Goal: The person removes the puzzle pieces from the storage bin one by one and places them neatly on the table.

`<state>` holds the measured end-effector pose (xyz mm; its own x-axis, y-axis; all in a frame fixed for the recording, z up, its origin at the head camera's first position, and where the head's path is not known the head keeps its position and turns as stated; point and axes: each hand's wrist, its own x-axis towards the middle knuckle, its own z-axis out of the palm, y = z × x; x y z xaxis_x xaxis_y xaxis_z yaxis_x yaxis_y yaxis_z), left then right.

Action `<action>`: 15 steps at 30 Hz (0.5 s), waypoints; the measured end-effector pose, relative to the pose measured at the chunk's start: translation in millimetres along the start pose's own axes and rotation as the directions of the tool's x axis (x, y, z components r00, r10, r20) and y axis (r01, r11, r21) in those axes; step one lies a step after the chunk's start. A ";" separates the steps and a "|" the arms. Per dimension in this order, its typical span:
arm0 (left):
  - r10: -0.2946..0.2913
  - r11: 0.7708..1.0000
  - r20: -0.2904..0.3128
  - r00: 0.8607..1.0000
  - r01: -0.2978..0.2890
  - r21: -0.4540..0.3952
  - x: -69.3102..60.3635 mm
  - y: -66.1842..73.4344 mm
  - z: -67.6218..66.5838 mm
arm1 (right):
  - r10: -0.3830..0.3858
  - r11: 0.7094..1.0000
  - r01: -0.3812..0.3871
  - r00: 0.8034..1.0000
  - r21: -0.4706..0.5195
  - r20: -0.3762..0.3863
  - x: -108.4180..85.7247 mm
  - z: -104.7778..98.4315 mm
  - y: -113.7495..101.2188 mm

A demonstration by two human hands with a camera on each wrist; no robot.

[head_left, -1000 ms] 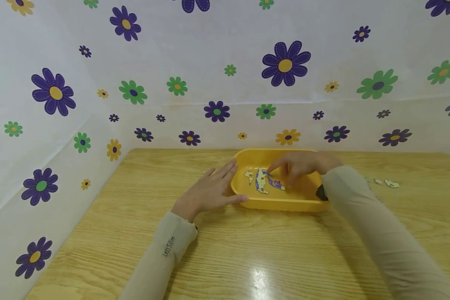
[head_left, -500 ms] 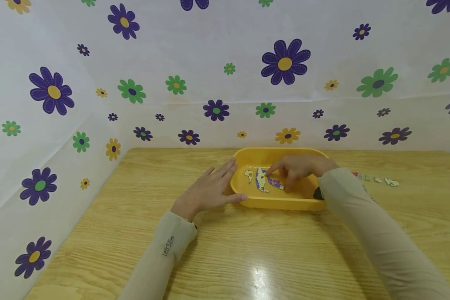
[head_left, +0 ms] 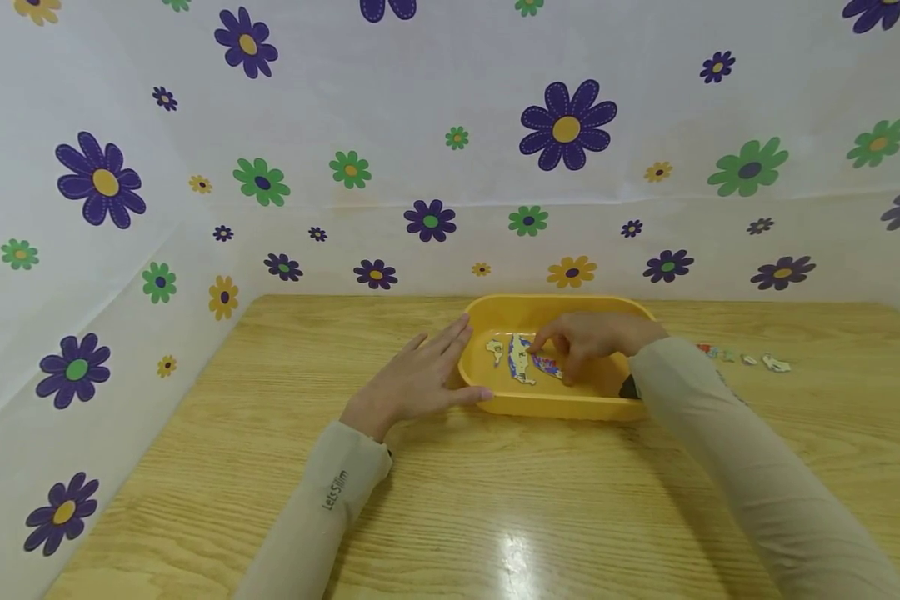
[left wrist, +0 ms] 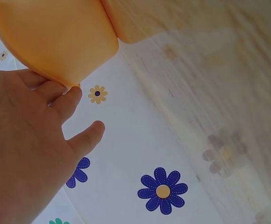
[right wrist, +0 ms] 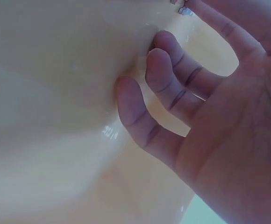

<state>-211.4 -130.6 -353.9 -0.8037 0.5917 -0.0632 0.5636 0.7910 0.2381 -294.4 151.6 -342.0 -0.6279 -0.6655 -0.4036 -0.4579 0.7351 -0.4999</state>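
A yellow plastic tub stands at the back of the table. My left hand lies at its left end, with fairly straight fingers against the rim and the thumb touching the front corner. My right hand is inside the tub, index finger extended to the edge of a large flat cream-and-blue cut-out piece; its other fingers bend loosely. Beneath this hand lies a blue-and-red cut-out piece. A small cream cut-out piece lies farther left. In the right wrist view the index fingertip is out of frame.
Several small cut-out pieces lie on the wooden table to the tub's right, partly behind the right sleeve. A dark object shows at the right wrist. Flower-patterned white sheeting rises behind the table.
The right hand has drawn slightly down and left within the tub, its index finger staying by the large piece. More small pieces show beside the right sleeve. The left hand keeps its place.
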 end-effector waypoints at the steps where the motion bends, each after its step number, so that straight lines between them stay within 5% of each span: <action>1: 0.000 1.000 0.000 1.000 0.000 -0.001 -0.3 -0.1 -0.2 | 0.002 1.000 -0.002 1.000 0.000 -0.004 0.0 0.4 -0.4; 15: -0.002 1.000 0.002 1.000 0.002 0.001 0.8 -0.7 0.2 | -0.036 0.999 0.035 0.999 -0.006 -0.032 0.3 2.3 0.6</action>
<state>-212.4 -130.6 -354.3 -0.8043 0.5907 -0.0655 0.5624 0.7921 0.2374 -293.4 151.6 -344.2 -0.6310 -0.6868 -0.3608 -0.4838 0.7119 -0.5090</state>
